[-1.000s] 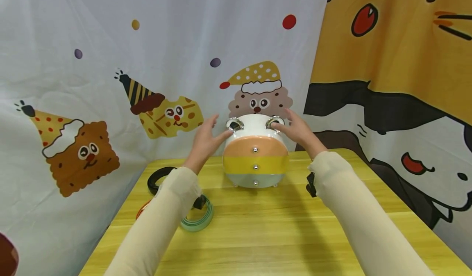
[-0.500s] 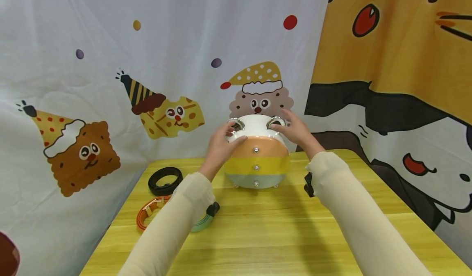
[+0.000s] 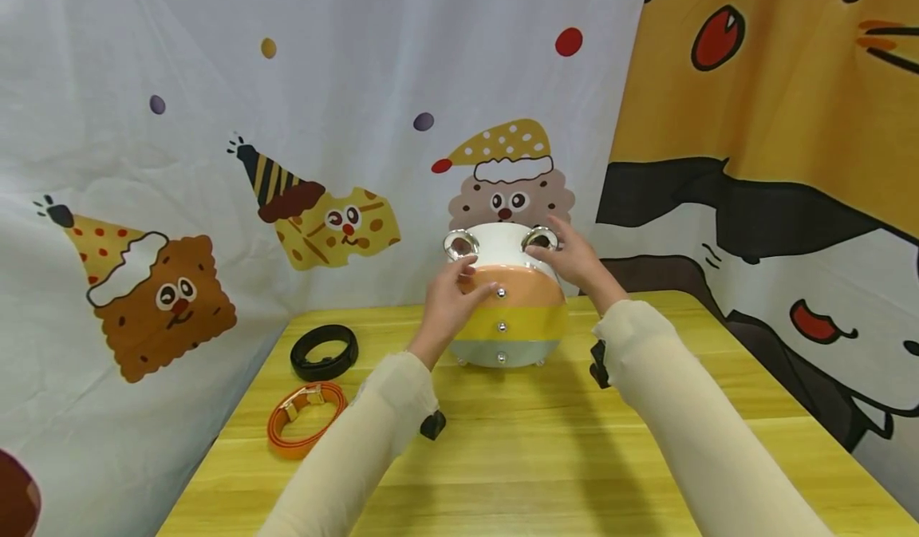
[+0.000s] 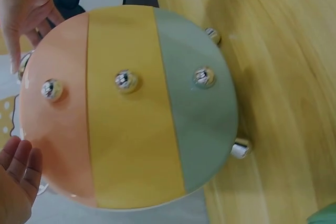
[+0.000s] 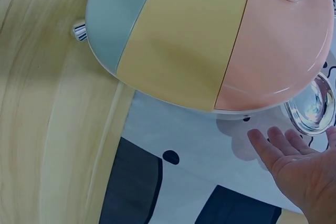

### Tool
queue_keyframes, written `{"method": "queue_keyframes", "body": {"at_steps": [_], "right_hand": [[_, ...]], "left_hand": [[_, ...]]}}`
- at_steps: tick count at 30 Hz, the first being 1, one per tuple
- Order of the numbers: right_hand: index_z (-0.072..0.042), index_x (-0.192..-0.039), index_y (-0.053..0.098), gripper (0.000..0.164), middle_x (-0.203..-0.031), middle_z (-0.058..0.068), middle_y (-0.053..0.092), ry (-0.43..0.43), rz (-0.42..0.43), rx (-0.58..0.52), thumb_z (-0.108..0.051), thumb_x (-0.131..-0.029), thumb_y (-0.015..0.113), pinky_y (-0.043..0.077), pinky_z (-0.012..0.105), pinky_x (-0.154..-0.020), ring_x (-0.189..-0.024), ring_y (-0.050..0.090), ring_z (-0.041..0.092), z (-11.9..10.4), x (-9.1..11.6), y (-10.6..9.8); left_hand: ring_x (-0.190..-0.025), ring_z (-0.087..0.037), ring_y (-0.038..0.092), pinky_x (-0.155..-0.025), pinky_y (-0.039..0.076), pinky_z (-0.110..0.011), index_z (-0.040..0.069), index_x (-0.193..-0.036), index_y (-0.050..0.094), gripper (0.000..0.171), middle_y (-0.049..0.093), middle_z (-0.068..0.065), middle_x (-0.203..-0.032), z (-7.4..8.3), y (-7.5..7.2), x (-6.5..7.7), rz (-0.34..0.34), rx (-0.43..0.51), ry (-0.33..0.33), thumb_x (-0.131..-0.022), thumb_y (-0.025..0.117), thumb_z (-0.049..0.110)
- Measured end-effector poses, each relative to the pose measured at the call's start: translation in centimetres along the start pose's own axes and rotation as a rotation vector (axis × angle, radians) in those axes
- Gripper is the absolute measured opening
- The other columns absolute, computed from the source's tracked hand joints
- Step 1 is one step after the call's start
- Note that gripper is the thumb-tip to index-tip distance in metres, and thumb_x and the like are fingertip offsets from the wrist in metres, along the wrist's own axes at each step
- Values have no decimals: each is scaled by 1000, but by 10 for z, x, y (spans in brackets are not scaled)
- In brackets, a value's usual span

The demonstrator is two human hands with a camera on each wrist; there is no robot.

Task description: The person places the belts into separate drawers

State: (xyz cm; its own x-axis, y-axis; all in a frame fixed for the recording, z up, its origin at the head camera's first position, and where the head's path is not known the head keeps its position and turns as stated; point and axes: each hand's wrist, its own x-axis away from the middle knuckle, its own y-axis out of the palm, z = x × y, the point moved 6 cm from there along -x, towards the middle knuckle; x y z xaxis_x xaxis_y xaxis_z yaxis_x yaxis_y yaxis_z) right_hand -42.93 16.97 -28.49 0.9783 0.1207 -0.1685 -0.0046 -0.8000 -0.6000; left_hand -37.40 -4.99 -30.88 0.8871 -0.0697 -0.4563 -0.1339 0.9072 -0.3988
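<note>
My left hand (image 3: 447, 304) or right hand (image 3: 578, 262), thumb spread from fingers, could nudge the striped cabinet (image 3: 530, 323) past the far edge of the table (image 3: 517, 449).

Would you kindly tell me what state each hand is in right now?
Left hand: open, holding nothing, by the box.
Right hand: open, holding nothing, also by the box.
</note>
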Motion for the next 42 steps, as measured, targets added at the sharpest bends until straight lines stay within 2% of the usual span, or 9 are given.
{"method": "queue_keyframes", "body": {"at_steps": [5,14,23,33,42], "right_hand": [[-22,-161,12,84,-164,13,17,18,-2,-22,-39,-97,64,25,62,-112,-145,23,41,3,-1,2],[-21,-160,15,81,-163,14,18,8,5,-33,-37,-98,64,23,62,-112,-146,22,41,5,-4,7],[-24,-160,16,79,-162,16,19,32,-10,-33,-37,-97,64,22,62,-112,-145,22,41,8,-5,9],[-23,-159,17,80,-158,20,27,29,-10,-59,-26,-97,67,26,60,-112,-142,29,41,7,-4,11],[-22,-159,18,77,-156,20,31,14,-16,-101,-22,-98,65,32,56,-110,-138,35,40,12,-7,12]], "left_hand": [[-102,-25,62,-91,52,-34,5,-133,60,55,65,-12,-115,-7,9,5,26,11,-16,-85,81,21],[-103,-26,61,-89,53,-34,4,-125,65,47,66,-12,-111,-16,19,11,79,95,-6,-84,82,18],[-95,-30,63,-85,54,-37,-1,-118,68,39,67,-16,-103,-20,27,15,127,146,68,-82,82,10],[-92,-27,64,-83,54,-34,0,-115,68,36,69,-13,-98,-26,37,17,169,148,43,-83,82,10],[-86,-28,65,-81,55,-37,-2,-114,68,36,70,-14,-98,-24,43,21,216,174,40,-81,82,7]]}}
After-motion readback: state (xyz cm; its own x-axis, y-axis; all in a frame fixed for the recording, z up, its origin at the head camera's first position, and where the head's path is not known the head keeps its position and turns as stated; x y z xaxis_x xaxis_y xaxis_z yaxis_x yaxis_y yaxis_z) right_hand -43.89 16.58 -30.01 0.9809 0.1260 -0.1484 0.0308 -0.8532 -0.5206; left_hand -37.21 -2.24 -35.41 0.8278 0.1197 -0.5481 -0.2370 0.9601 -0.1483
